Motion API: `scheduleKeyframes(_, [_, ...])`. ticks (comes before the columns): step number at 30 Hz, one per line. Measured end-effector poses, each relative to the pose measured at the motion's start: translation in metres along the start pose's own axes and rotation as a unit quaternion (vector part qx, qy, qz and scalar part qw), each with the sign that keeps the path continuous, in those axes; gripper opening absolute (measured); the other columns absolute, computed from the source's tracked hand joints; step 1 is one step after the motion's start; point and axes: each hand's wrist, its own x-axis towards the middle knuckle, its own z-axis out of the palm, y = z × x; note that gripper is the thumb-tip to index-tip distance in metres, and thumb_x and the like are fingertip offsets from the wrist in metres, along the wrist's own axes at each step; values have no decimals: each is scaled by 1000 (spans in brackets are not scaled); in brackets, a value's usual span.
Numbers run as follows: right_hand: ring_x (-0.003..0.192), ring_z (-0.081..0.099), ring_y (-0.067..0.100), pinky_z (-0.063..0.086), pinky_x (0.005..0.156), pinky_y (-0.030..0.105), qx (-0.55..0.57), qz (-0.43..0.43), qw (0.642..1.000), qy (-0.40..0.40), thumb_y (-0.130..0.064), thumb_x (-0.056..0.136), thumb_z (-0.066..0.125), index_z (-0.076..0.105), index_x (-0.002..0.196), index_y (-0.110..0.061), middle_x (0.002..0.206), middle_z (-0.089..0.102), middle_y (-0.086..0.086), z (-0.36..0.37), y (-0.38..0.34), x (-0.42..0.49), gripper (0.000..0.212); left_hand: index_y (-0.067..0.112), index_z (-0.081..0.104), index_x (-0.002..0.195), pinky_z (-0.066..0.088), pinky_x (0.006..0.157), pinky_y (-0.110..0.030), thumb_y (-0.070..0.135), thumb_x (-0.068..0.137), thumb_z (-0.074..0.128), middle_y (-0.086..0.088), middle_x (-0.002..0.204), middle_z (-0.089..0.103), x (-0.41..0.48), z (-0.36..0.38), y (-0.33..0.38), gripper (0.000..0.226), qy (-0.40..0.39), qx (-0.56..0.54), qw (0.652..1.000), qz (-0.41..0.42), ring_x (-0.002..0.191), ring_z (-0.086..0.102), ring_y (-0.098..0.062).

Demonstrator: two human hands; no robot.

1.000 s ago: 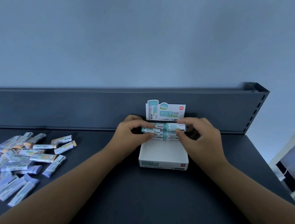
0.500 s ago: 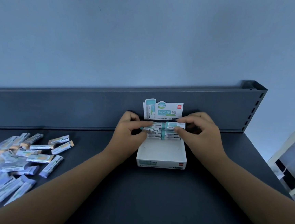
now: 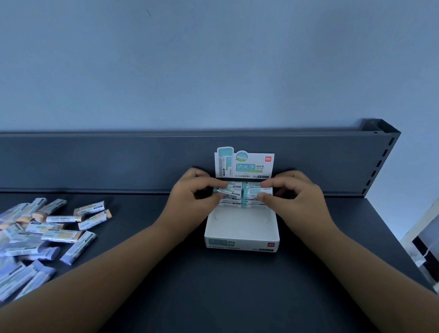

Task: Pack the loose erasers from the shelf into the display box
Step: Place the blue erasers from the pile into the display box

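Observation:
A white display box (image 3: pixel 241 241) stands on the dark shelf against the back rail, its printed lid flap (image 3: pixel 245 164) upright. Two short stacks of teal-wrapped erasers (image 3: pixel 240 201) fill the box's far end; the near half of its floor is bare. My left hand (image 3: pixel 193 194) pinches the top eraser (image 3: pixel 229 193) of the left stack between thumb and fingers. My right hand (image 3: pixel 299 200) pinches the top eraser (image 3: pixel 254 192) of the right stack the same way. A heap of several loose wrapped erasers (image 3: pixel 29 237) lies far to the left on the shelf.
The dark shelf surface (image 3: pixel 201 297) runs to a raised back rail (image 3: pixel 107 156) with a slotted upright post (image 3: pixel 381 159) at the right. Beyond the shelf's right edge, a white-framed object (image 3: pixel 435 238) shows. A blue-grey wall rises behind.
Both hands have lowered their erasers onto the two stacks at the back of the box. The view has shifted slightly; the loose heap is unchanged.

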Motion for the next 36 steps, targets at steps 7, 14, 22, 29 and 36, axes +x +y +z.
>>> scheduleKeyframes(7, [79,63,18,53,75,16,2,10,1000,-5,-12,75,88,80,91,-23,103,65,-2,0,-2,-1,21,15,82,90,54,83,-26,1,79,82,-2,98,63,-1,-1,-2,18,4,27,999,23,92,63,-14])
scheduleKeyframes(14, [80,61,23,51,75,16,6,6,1000,-27,-7,75,87,82,80,-23,104,64,0,0,-3,0,17,14,82,83,56,75,-30,2,76,85,-18,92,65,0,0,1,15,22,-46,995,-83,75,61,-13])
scheduleKeyframes(22, [74,60,11,49,71,10,-34,19,999,-6,-16,76,88,80,77,-30,102,62,-4,2,1,4,16,7,77,86,51,72,-33,0,83,79,-15,75,61,0,0,5,8,-21,-117,983,-144,71,56,-20])
scheduleKeyframes(29, [70,59,9,49,69,12,4,30,1000,0,-14,75,88,81,77,-30,101,63,-2,2,2,4,18,14,78,89,47,64,-23,4,85,77,-9,71,55,2,0,1,11,-33,-104,985,-131,68,51,-16])
scheduleKeyframes(36, [72,60,7,49,73,19,-12,40,999,4,-9,79,83,78,88,-29,104,64,-5,2,1,4,23,13,80,88,48,68,-26,3,84,78,-4,68,59,2,2,1,12,-32,-114,984,-135,68,53,-14])
